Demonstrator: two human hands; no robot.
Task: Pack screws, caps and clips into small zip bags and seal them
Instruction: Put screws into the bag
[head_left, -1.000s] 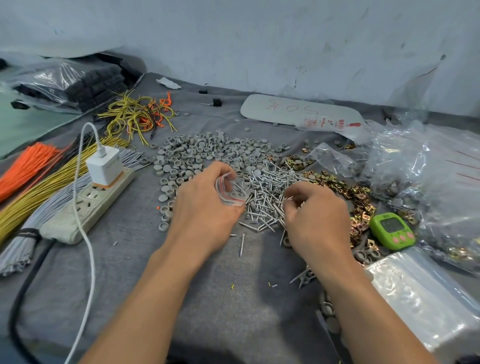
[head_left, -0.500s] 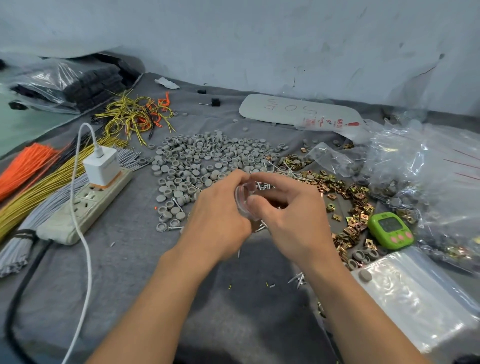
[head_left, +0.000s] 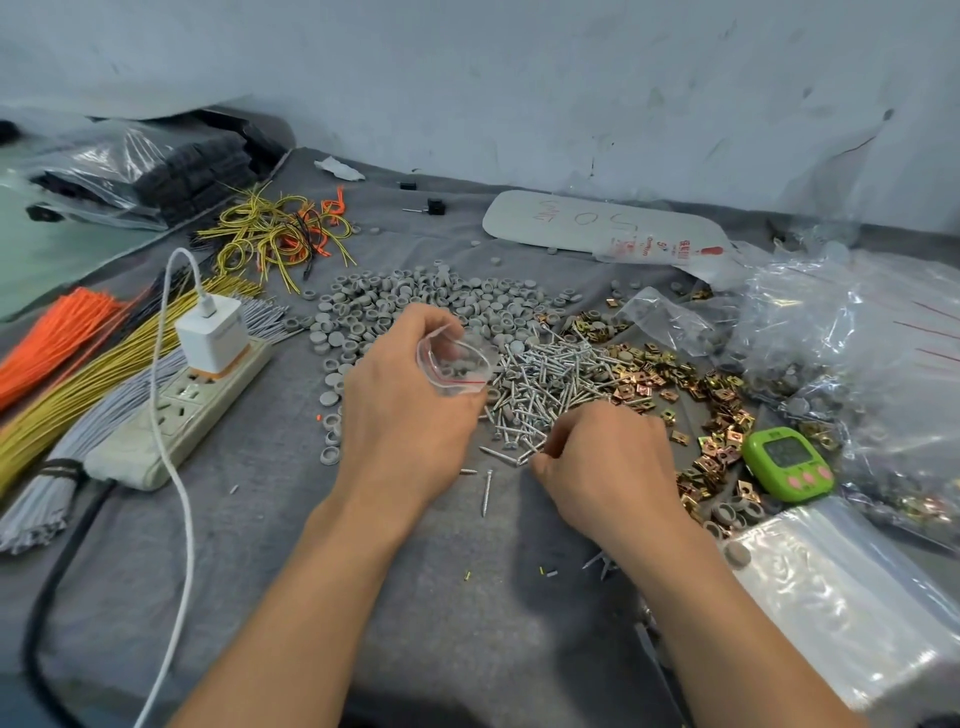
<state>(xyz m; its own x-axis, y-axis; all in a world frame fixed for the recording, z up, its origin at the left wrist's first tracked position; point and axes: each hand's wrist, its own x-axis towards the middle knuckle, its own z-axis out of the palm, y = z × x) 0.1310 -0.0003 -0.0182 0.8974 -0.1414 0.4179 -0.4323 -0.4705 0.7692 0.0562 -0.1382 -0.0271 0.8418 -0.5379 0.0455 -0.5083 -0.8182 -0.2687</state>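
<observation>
Grey cloth (head_left: 415, 623) — left hand (head_left: 405, 415) pinches bag (head_left: 454, 364), right (head_left: 602, 462) — screws (head_left: 545, 374).

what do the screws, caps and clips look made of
Screws: metal, probably zinc-plated steel, judging by the bright silvery glint.
Caps: likely plastic; matte grey, with a uniform moulded round shape.
Clips: sheet metal with a yellowish plating; shiny gold-brown sheen.

Only near-legible text I see is red handwriting on the white board (head_left: 597, 221) at the back, upside down to me: looks like "5 0" plus a scribble I can't decode. The bag (head_left: 670, 254) on its right end has red print, something ending in "mm", the rest too small. Timer (head_left: 787, 462) display: unreadable.
</observation>
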